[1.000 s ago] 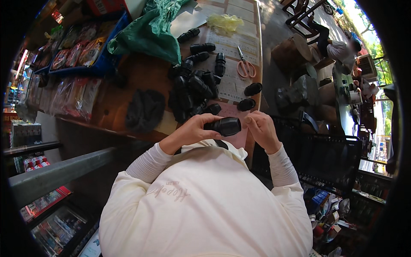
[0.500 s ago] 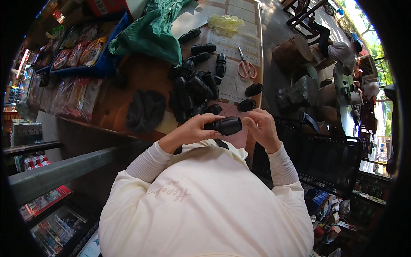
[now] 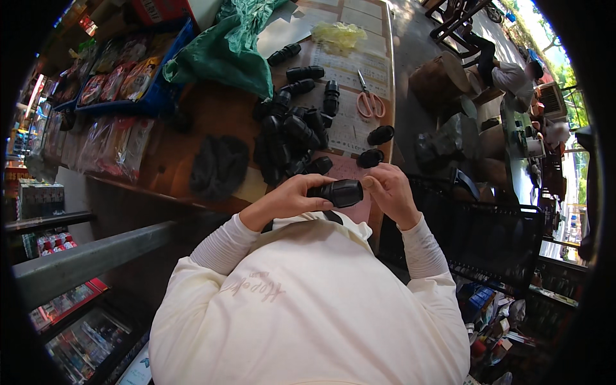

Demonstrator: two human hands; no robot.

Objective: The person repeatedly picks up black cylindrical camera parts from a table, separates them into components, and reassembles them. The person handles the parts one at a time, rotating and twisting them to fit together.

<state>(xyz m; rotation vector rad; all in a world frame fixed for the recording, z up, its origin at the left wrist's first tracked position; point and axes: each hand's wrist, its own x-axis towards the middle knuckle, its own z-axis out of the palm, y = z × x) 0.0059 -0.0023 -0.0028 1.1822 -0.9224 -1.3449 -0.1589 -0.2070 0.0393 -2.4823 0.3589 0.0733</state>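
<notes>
My left hand is closed around a black plastic pipe coupling, held level in front of my chest with its right end sticking out of the grip. My right hand is at that end, fingers curled and thumb tip at the rim; whether it pinches anything small is hidden. Beyond the hands lies a heap of similar black couplings on the table. Two short black fittings stand apart from the heap, just past my right hand.
Pink-handled scissors lie on the papers covering the table. Around the heap are a dark cloth, a green plastic sack, a crumpled yellow bag and a blue crate of packets. A person sits far right.
The held coupling has tipped slightly down at its right end, and my right thumb and fingertips have come nearer that end. The heap lies almost as before.
</notes>
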